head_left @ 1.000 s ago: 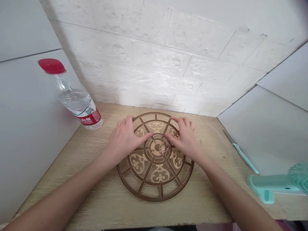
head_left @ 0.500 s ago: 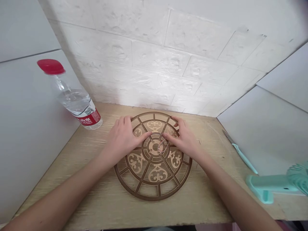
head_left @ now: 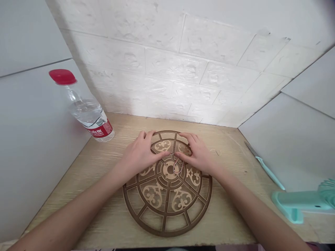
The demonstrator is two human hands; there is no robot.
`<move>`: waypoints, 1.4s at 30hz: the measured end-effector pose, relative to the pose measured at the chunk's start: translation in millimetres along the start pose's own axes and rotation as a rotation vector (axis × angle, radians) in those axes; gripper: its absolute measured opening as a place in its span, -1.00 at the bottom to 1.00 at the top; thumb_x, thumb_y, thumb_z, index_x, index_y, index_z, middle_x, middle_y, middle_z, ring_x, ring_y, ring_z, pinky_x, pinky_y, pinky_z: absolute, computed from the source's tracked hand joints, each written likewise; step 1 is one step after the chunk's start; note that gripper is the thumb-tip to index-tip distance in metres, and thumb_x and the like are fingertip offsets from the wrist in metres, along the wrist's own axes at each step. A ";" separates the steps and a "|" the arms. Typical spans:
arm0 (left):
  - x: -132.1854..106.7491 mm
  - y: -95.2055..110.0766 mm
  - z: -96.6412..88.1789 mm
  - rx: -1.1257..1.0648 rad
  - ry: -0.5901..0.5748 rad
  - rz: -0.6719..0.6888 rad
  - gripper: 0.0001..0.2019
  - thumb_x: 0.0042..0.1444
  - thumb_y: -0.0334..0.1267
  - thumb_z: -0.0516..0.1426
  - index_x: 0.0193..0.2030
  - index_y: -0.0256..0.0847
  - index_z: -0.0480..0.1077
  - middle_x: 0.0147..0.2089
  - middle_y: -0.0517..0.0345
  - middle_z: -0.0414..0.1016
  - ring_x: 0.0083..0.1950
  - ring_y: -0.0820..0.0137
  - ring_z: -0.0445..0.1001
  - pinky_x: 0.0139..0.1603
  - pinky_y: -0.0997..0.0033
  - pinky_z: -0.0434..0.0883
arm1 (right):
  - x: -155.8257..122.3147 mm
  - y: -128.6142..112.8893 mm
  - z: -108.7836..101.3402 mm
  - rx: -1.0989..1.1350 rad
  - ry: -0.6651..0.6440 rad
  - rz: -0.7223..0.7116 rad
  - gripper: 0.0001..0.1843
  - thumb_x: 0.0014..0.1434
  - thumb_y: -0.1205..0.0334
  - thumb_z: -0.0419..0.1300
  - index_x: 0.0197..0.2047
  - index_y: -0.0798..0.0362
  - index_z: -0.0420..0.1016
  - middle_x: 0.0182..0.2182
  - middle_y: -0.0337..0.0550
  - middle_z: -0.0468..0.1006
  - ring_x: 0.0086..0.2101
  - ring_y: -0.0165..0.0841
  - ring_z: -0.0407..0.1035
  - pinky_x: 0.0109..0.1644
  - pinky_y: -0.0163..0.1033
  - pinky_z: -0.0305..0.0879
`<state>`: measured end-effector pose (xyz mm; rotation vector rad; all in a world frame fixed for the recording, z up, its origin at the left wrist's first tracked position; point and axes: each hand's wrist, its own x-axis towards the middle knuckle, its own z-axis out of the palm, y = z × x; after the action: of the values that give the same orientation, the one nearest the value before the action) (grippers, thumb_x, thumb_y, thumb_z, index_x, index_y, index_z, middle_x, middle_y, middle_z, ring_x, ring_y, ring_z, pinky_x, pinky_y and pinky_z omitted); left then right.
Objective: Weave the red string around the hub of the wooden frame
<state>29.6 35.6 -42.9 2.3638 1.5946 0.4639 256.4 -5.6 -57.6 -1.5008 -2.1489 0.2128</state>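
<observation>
A round brown openwork panel [head_left: 164, 223] lies on the wooden tabletop, with pale scroll ornaments around a ringed centre. My left hand [head_left: 142, 150] is closed on its far left part, fingers over the rim and thumb reaching in toward the centre. On the far right part, my right hand [head_left: 195, 151] grips in the same way, its thumb tip close to the left one. A thin light cord [head_left: 178, 172] loops from near the thumb tips over the centre. Whether the thumbs pinch the cord, I cannot tell.
A water bottle [head_left: 91, 118] with a red cap stands at the back left. Along the right wall lie a knife [head_left: 269, 172] with a turquoise handle and a turquoise handheld fan [head_left: 298, 202]. A white brick-pattern wall [head_left: 162, 69] closes off the back.
The panel has turned somewhat and sits lower in the picture, nearer to me. Both hands have moved slightly nearer with it, thumbs still by the centre. The view has shifted slightly.
</observation>
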 end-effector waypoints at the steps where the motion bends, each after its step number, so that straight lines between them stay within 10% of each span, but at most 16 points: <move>1: 0.4 0.0 -0.2 0.001 0.002 -0.011 -0.13 -0.08 0.42 0.01 0.27 -0.10 0.12 0.15 -0.09 0.28 0.05 0.01 0.41 -0.04 0.07 0.37 | 0.2 0.8 0.2 0.000 0.001 -0.006 -0.34 0.19 -0.11 0.12 0.27 -0.02 0.09 0.13 0.04 0.30 0.12 -0.08 0.17 0.11 0.14 0.21; 14: 1.3 -1.8 0.8 0.029 0.024 -0.067 -0.11 -0.09 0.46 -0.04 0.23 -0.17 0.14 0.12 -0.16 0.31 0.05 -0.04 0.41 -0.06 0.04 0.37 | -0.6 -7.0 -8.4 0.069 0.159 -0.012 -0.81 0.31 0.09 0.05 -0.13 0.03 0.32 -0.22 -0.07 0.44 -0.14 -0.22 0.28 -0.07 -0.06 0.30; 42: -0.9 3.3 -2.1 0.029 0.029 -0.058 -0.15 -0.05 0.43 -0.04 0.26 -0.10 0.10 0.16 -0.10 0.28 0.02 -0.01 0.43 -0.11 0.09 0.39 | -5.7 -22.0 -4.9 0.253 0.036 -0.131 -0.81 0.34 0.35 -0.03 -0.14 0.00 0.40 -0.27 -0.17 0.51 -0.13 -0.29 0.25 -0.11 -0.15 0.31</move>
<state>31.3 33.6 -39.8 2.3344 1.6893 0.4682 242.0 -19.9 -46.3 -1.2092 -2.0932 0.3932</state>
